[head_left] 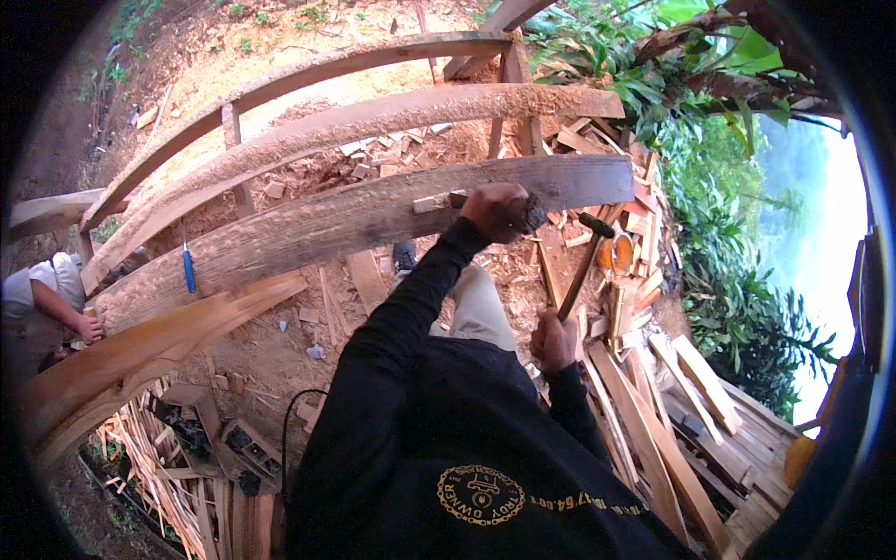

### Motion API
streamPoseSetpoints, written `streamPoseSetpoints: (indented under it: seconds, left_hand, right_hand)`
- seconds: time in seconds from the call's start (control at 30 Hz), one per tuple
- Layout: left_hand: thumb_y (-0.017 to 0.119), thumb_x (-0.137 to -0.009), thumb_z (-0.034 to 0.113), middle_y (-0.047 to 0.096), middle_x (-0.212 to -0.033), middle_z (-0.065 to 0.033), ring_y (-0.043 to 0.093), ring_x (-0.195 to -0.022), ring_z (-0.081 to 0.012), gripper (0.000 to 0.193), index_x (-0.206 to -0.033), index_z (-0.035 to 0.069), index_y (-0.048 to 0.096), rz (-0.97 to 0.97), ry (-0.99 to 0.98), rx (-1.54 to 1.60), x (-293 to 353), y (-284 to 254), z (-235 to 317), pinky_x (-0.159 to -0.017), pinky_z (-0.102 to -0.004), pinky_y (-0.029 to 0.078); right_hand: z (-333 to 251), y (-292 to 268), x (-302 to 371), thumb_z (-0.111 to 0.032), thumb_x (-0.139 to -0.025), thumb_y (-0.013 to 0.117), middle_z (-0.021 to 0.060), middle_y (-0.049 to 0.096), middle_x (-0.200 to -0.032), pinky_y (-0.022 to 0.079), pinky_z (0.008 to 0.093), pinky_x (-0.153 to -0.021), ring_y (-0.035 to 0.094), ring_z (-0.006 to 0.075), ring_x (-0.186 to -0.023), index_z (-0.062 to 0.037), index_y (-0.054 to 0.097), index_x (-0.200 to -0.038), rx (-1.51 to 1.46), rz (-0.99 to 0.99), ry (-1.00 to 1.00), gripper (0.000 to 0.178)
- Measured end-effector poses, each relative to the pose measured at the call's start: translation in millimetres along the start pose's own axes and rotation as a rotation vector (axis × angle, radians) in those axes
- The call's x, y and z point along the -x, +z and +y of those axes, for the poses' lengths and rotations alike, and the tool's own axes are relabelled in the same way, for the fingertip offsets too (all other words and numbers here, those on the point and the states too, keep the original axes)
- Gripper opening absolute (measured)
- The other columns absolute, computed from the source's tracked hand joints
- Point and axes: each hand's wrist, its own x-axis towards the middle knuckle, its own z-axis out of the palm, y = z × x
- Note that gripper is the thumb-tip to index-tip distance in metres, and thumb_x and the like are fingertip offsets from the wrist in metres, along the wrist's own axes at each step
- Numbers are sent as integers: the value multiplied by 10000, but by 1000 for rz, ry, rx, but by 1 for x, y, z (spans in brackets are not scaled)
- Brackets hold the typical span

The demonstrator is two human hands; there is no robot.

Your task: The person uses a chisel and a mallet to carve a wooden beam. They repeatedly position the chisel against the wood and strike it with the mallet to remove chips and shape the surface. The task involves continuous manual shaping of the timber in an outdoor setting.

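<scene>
My right hand [554, 342] is closed around the wooden handle of a hammer [581, 273]. Its dark metal head points up and away from me, just off the end of a thick grey-brown plank [586, 181]. My left hand [497, 213] makes a fist at the plank's near edge. From that fist a pale wooden piece [432, 203] sticks out to the left, with a dark part beside the fingers. A dark clump [535, 214] shows on the fist's other side. My fingers hide how these parts join, so the kind of tool is unclear.
A blue-handled tool [189, 271] lies on the plank's left part. At far left another person's hand [89, 328] rests by the beam ends. Beyond runs a curved beam [355, 117] covered in sawdust. Offcuts [644, 401] pile up on the right, near an orange object [616, 252].
</scene>
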Motion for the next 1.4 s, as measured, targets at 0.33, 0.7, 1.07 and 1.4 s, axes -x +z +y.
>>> streamPoseSetpoints:
  seconds: [0.33,0.7,1.07,1.4]
  left_hand:
    - [734,-592,211,643,-796,-101,648,-739,-333,283,-819,107,599,-20,-146,97,-5,47,-3,-671,-405,545]
    - [757,-638,238,623,-785,-102,634,-743,-326,322,-870,104,580,-64,-257,32,-26,77,-25,-662,-426,524]
    - [661,-732,174,646,-809,-105,670,-749,-279,223,-913,84,565,-596,-384,-265,-15,148,-48,-657,-414,531]
    - [663,-673,173,583,-805,-54,610,-744,-210,215,-849,83,576,-322,5,-66,15,75,3,-591,-339,511]
  right_hand:
    - [18,-2,-272,-444,-771,671,201,661,-1007,498,442,-817,623,377,-957,-71,625,-1089,1018,527,-625,493]
    - [17,32,-291,-442,-810,650,126,622,-1132,456,418,-902,567,329,-1089,-102,591,-1177,973,359,-831,504]
    - [30,40,-289,-397,-870,623,115,640,-1030,494,390,-811,608,309,-1007,-110,595,-1157,987,452,-966,407]
    - [18,49,-290,-365,-922,595,107,636,-885,510,392,-689,633,310,-863,-107,584,-1061,1024,512,-1067,294]
